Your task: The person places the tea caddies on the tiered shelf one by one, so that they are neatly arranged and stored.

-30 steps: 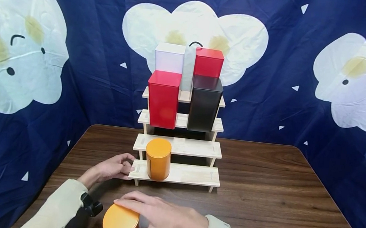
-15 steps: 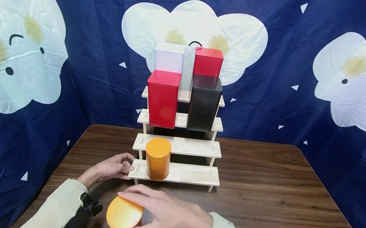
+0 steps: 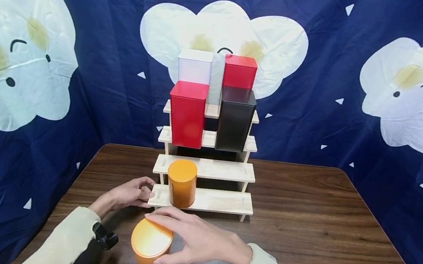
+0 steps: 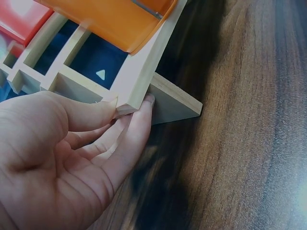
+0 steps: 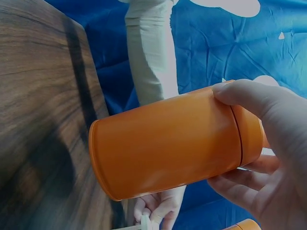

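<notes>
My right hand [image 3: 203, 242] grips an orange cylindrical canister [image 3: 151, 240] near its lidded top, in front of the wooden step shelf [image 3: 223, 201]. In the right wrist view, the thumb lies on one side of this canister [image 5: 168, 143] and fingers on the other; its base appears raised off the table. At the shelf's lower left, my left hand [image 3: 126, 194] pinches the end of the bottom step. The left wrist view shows the thumb on top of the step [image 4: 136, 79] and fingers beneath. A second orange canister [image 3: 182, 185] stands upright on that step, left of centre.
On the higher steps stand a red tin [image 3: 187, 116], a black tin [image 3: 235, 121], a white tin [image 3: 194, 67] and another red tin [image 3: 239, 72]. The shelf sits on a dark wooden table [image 3: 303, 221]. A blue cloth backdrop [image 3: 331, 76] with clouds surrounds it.
My right hand has carried the orange canister forward and slightly right, closer to the shelf. My left hand keeps its place on the step.
</notes>
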Motion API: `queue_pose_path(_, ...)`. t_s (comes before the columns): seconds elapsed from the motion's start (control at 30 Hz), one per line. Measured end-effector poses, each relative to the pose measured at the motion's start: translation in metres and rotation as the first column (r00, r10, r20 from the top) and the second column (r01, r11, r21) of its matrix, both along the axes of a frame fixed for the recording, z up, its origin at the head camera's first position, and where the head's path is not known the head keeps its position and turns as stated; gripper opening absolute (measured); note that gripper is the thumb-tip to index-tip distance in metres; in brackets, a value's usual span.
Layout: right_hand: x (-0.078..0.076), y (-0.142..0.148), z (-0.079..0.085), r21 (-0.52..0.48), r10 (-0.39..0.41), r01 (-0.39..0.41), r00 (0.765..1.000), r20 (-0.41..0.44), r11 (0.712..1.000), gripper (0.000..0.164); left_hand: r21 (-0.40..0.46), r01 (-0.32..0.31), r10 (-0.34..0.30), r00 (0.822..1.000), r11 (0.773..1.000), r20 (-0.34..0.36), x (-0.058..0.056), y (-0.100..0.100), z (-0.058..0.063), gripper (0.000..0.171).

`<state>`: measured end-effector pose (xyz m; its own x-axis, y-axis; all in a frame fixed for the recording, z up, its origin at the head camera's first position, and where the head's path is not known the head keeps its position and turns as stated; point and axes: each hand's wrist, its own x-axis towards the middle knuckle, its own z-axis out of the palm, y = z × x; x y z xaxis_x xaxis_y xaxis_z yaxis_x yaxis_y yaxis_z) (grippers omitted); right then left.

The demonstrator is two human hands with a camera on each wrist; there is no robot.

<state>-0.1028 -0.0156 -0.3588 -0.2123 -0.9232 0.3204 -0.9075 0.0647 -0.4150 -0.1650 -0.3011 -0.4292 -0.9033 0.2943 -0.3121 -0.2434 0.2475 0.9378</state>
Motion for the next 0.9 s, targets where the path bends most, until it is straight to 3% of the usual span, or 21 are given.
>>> queue_pose_path(0.23,-0.004,0.008,0.005,-0.031,-0.047,0.046,0.998,-0.045,0.998,0.077,0.005,-0.008,0.008,1.0,1.0,0.01,0.0,0.001,0.001,0.046)
queue_pose_path(0.53,-0.01,0.019,0.008,-0.028,-0.092,0.093,0.995,0.03,0.995,0.075,-0.006,-0.024,0.024,0.999,1.0,0.025,0.001,0.002,0.002,0.046)
queue_pose_path(0.9,-0.016,0.027,0.009,-0.027,-0.149,0.15,0.987,0.055,0.988,0.076,0.008,-0.021,0.021,1.0,1.0,0.017,0.001,0.002,0.001,0.046)
